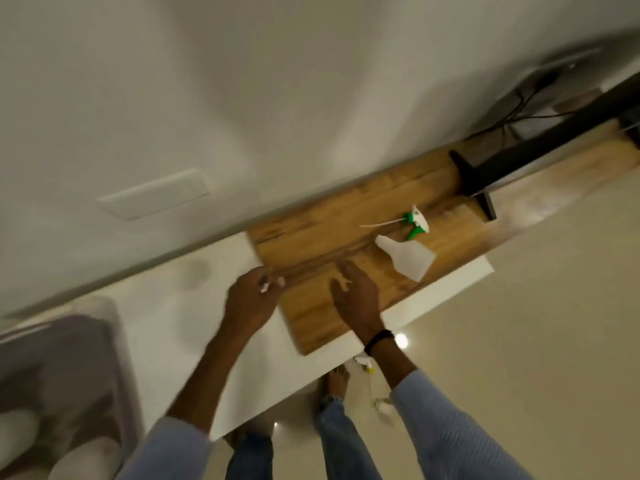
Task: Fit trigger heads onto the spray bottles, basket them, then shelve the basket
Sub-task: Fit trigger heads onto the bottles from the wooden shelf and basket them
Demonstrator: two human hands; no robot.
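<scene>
A translucent white spray bottle (407,259) without a head lies on its side on the wooden board (346,216) of the desk. Just beyond it lies a green and white trigger head (414,221) with its dip tube pointing left. My right hand (356,296) hovers over the board with fingers straight, a short way left of the bottle and touching nothing. My left hand (252,299) is over the board's left edge with curled fingers; a small white speck shows at its fingertips, too blurred to identify. A pale basket (114,341) stands at lower left with white rounded shapes inside.
A black monitor foot (474,178) and cables stand at the back right of the desk. The white desk top (180,306) runs along the wall. Small white and yellow items (365,363) lie on the floor by my feet. The picture is tilted and motion-blurred.
</scene>
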